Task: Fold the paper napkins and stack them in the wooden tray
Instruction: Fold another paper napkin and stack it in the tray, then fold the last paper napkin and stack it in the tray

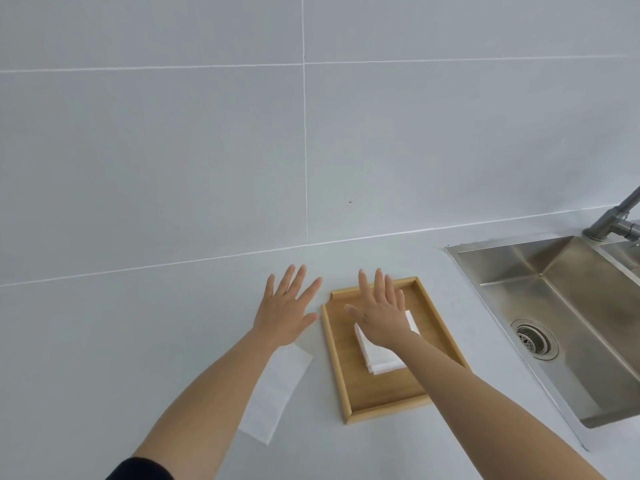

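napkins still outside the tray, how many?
1: an unfolded napkin on the counter left of the wooden tray, partly under the left forearm. More could be hidden beneath the arms.

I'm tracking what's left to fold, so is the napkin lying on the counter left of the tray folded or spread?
Spread: the napkin lies flat as one long strip on the counter, partly under the left forearm.

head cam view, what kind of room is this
Most likely a kitchen: a stainless steel sink with a faucet is set into a pale countertop, backed by a large-tiled wall.
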Tool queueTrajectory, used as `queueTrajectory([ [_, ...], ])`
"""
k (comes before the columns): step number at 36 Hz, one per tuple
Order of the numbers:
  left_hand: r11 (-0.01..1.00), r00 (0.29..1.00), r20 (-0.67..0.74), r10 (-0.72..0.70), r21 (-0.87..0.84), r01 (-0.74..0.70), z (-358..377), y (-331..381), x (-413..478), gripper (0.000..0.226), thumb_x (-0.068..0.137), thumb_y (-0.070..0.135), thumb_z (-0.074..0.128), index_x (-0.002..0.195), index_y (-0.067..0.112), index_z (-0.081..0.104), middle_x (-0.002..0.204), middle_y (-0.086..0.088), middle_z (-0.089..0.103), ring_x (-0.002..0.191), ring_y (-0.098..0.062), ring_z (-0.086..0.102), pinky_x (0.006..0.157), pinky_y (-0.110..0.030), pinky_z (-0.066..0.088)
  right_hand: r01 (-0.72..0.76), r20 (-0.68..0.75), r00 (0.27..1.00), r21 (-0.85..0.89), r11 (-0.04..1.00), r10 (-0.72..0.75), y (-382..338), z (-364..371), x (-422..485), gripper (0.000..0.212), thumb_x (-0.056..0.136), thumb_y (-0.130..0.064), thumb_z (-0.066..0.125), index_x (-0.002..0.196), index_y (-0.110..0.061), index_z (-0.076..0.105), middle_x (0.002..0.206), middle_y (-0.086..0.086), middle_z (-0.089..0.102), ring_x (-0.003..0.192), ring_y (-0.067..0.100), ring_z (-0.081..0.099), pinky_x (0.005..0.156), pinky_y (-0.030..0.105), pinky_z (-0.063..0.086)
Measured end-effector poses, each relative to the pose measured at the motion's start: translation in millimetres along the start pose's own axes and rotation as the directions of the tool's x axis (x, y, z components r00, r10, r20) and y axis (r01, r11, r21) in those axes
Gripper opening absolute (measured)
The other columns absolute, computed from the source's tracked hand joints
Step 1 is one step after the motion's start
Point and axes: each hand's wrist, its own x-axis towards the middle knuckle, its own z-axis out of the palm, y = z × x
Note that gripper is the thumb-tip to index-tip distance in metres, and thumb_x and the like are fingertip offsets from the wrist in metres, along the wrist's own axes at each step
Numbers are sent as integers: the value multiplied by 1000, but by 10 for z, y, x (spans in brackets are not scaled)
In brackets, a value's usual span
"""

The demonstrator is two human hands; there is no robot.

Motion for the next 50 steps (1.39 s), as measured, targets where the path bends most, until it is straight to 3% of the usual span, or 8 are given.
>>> queueTrajectory([
  [7, 1000, 998, 61, 6, -15, -5, 103, -373, -130, 65, 97, 48, 29, 150, 29, -3, 161, -5, -10, 148, -25, -12, 120, -48, -2, 43, 33, 998, 25, 999, -44, -435, 245, -8, 71, 97, -49, 25, 147, -21, -19, 157, 11, -23, 145, 29, -20, 119, 48, -6],
  [18, 999, 973, 227, 38, -38, -30, 488, -702, -243, 65, 99, 36, 35, 150, 24, -3, 161, -1, -6, 149, -22, -8, 121, -46, 1, 73, 182, 982, -80, 994, -57, -888, 805, -2, 68, 98, -47, 24, 148, -19, -15, 157, 11, -23, 144, 29, -23, 120, 41, -9],
  [23, 991, 950, 305, 72, -130, -33, 657, -709, -220, 65, 99, 28, 38, 150, 24, -1, 162, 0, -4, 149, -20, -1, 121, -44, 6, -11, 237, 971, 7, 1000, 9, -932, 922, 1, 67, 99, -41, 29, 149, -20, -10, 159, 8, -17, 147, 28, -12, 121, 40, 1],
  [28, 983, 943, 315, 103, -180, -47, 725, -655, -200, 65, 99, 23, 40, 150, 23, 0, 162, -1, 1, 149, -20, 3, 120, -43, 10, -65, 181, 981, 11, 998, 62, -943, 976, -22, 65, 97, -33, 40, 149, -15, 6, 156, 7, 14, 142, 29, 16, 116, 37, 21],
  [34, 974, 961, 259, 98, -224, -39, 749, -623, -126, 65, 94, 20, 49, 149, 23, 13, 152, -6, 27, 139, -25, 26, 111, -38, 27, -83, 138, 987, -9, 997, 83, -988, 1008, 8, 51, 93, -27, 50, 138, -11, 30, 141, 9, 37, 129, 27, 34, 106, 34, 33],
  [38, 975, 957, 283, 67, -221, -3, 736, -600, -94, 56, 92, 16, 50, 144, 24, 28, 142, -7, 38, 134, -25, 33, 108, -38, 29, -128, 174, 977, 19, 992, 123, -1007, 999, 45, 40, 92, -24, 52, 128, -9, 39, 133, 10, 46, 124, 27, 38, 101, 34, 37],
  [46, 975, 971, 240, -3, -213, 56, 690, -604, -113, 27, 90, 12, 47, 113, 19, 60, 119, -3, 62, 116, -24, 51, 94, -37, 30, -195, 209, 962, 65, 979, 178, -1013, 982, 100, 35, 90, -16, 54, 123, -8, 45, 131, 11, 45, 121, 28, 40, 96, 35, 42],
  [50, 921, 976, 203, -83, -358, 153, 595, -657, -113, 21, 90, 17, 49, 106, 18, 62, 101, -1, 63, 111, -23, 57, 79, -33, 20, -212, 170, 967, 136, 968, 188, -1009, 909, 108, 26, 92, -10, 44, 118, -7, 44, 121, 13, 53, 95, 24, 48, 72, 32, 42],
])
